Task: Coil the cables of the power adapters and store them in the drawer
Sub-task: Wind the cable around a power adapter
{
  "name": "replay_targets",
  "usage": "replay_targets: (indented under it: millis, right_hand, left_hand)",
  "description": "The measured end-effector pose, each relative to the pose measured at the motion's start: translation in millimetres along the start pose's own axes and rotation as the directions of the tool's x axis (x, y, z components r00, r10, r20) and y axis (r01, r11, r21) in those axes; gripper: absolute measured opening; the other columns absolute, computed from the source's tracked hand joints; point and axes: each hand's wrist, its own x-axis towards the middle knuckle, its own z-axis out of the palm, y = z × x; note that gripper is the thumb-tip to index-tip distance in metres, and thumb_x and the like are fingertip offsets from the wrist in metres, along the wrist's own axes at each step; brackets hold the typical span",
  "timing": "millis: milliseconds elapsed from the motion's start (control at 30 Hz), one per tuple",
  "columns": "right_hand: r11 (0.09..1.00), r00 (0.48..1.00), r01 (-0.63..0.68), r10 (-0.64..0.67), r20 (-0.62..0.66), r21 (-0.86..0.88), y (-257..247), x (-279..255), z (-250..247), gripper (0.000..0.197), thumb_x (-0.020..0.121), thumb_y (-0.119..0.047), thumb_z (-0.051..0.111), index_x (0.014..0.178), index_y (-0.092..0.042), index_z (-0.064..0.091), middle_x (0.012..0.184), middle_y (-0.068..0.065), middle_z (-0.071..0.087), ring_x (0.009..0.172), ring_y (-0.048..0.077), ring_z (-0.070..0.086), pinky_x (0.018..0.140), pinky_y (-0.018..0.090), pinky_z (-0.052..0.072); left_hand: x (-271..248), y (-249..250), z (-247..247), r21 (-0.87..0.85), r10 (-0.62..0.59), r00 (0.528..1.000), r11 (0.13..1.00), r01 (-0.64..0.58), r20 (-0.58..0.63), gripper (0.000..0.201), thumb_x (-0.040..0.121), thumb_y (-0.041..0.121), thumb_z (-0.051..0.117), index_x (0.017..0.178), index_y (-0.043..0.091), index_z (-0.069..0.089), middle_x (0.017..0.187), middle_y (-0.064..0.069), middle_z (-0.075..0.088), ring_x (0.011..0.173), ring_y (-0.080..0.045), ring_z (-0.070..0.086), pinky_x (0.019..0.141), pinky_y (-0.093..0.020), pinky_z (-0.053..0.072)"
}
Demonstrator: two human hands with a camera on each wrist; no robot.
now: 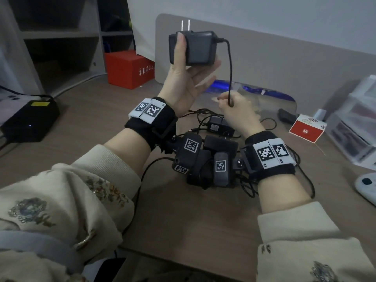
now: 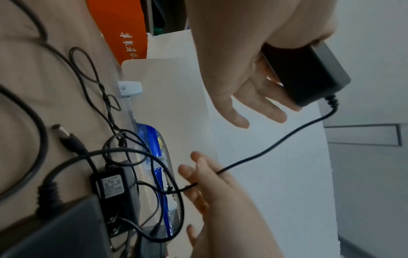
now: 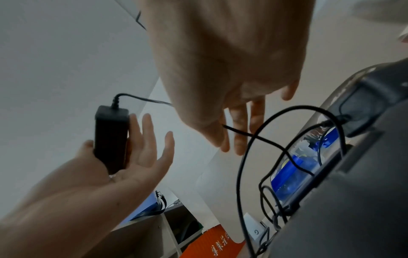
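My left hand (image 1: 183,78) holds a black power adapter (image 1: 195,47) raised above the desk, prongs up, thumb across its front. The adapter's thin black cable (image 1: 230,74) hangs straight down into my right hand (image 1: 234,106), which pinches it just below. In the left wrist view the adapter (image 2: 309,73) sits between thumb and fingers, and the cable (image 2: 276,146) runs down to the right hand (image 2: 209,183). The right wrist view shows the adapter (image 3: 111,137) edge-on and the cable (image 3: 253,134) leaving my fingers. More adapters (image 1: 218,124) lie in tangled cables on the desk.
A translucent plastic drawer unit (image 1: 356,123) stands at the right. A red box (image 1: 128,70) sits at the back left, a black device (image 1: 30,119) at the far left. A beige divider panel (image 1: 264,58) runs behind, with a small red-and-white carton (image 1: 307,129) nearby.
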Motion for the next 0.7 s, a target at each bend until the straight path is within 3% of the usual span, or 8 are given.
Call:
replay_targets:
  millis: [133,167,233,333,467,533,600,700]
  right_hand:
    - [0.992,0.994,-0.084,0.089,0.056,-0.091,9,3,1,0.033,0.101,-0.038,0.038,0.115,-0.027,0.065,0.131,0.001,0.057,0.136,0.032,0.034,0.111,0.056,0.020]
    - [0.995,0.995,-0.083,0.086,0.045,-0.055,11,3,1,0.035,0.102,-0.037,0.038,0.113,-0.023,0.068,0.127,0.004,0.060,0.129,0.030,0.043,0.110,0.049,0.028]
    - [0.995,0.996,-0.081,0.082,-0.023,0.058,11,1,-2,0.036,0.103,-0.030,0.039,0.102,-0.011,0.070,0.103,0.007,0.066,0.100,0.021,0.057,0.090,0.031,0.041]
    - [0.978,0.960,-0.007,0.066,-0.272,0.210,9,1,-8,0.034,0.105,-0.026,0.038,0.099,-0.008,0.067,0.089,0.006,0.067,0.083,0.017,0.060,0.075,0.026,0.043]
    - [0.938,0.871,0.161,0.012,-0.492,0.308,4,2,-14,0.029,0.105,-0.020,0.035,0.115,-0.012,0.061,0.103,-0.005,0.063,0.099,0.010,0.060,0.080,0.009,0.042]
    - [0.912,0.847,0.243,-0.033,-0.531,0.331,2,3,-15,0.033,0.102,-0.014,0.037,0.131,-0.014,0.052,0.123,-0.004,0.059,0.116,0.007,0.052,0.100,0.014,0.038]
    - [0.898,0.800,0.330,-0.103,-0.591,0.290,0,1,-15,0.049,0.097,-0.008,0.041,0.146,-0.014,0.036,0.146,0.001,0.046,0.133,0.005,0.038,0.115,0.024,0.025]
    - [0.926,0.709,0.372,-0.238,-0.663,0.065,-1,-2,-14,0.067,0.090,0.001,0.044,0.153,-0.007,0.021,0.158,0.006,0.028,0.137,-0.003,0.020,0.115,0.017,0.010]
  left_hand:
    - [0,0,-1,-0.041,-0.015,1.000,0.999,0.014,-0.010,0.068,0.101,0.059,0.027,0.142,0.007,0.042,0.096,-0.002,0.076,0.106,-0.020,0.069,0.095,-0.042,0.054]
    - [-1,0,-1,-0.049,-0.017,1.000,0.999,0.016,-0.013,0.067,0.101,0.058,0.028,0.141,0.006,0.042,0.096,-0.003,0.076,0.104,-0.021,0.070,0.094,-0.041,0.055]
    - [-2,0,-1,-0.071,-0.028,0.999,0.997,0.025,-0.036,0.063,0.101,0.054,0.034,0.139,0.004,0.045,0.092,-0.006,0.076,0.096,-0.021,0.072,0.085,-0.035,0.058]
    - [1,1,-4,-0.078,-0.062,0.990,0.996,0.052,-0.128,0.055,0.099,0.049,0.046,0.131,0.005,0.052,0.081,-0.007,0.074,0.078,-0.019,0.073,0.071,-0.029,0.058]
    - [5,1,-11,0.013,-0.153,0.966,0.987,0.159,-0.207,0.045,0.093,0.047,0.056,0.116,0.008,0.061,0.072,-0.005,0.071,0.063,-0.017,0.068,0.066,-0.027,0.056]
    - [6,-2,-12,0.094,-0.229,0.954,0.964,0.250,-0.191,0.043,0.092,0.046,0.058,0.114,0.010,0.063,0.084,-0.007,0.072,0.070,-0.019,0.070,0.067,-0.028,0.057]
    - [5,-5,-10,0.187,-0.270,0.945,0.934,0.303,-0.183,0.038,0.092,0.045,0.060,0.110,0.012,0.061,0.091,-0.009,0.072,0.077,-0.021,0.071,0.071,-0.029,0.060]
    - [4,-10,-7,0.267,-0.272,0.946,0.912,0.312,-0.178,0.034,0.093,0.042,0.063,0.112,0.014,0.059,0.100,-0.012,0.074,0.082,-0.022,0.074,0.071,-0.029,0.061]
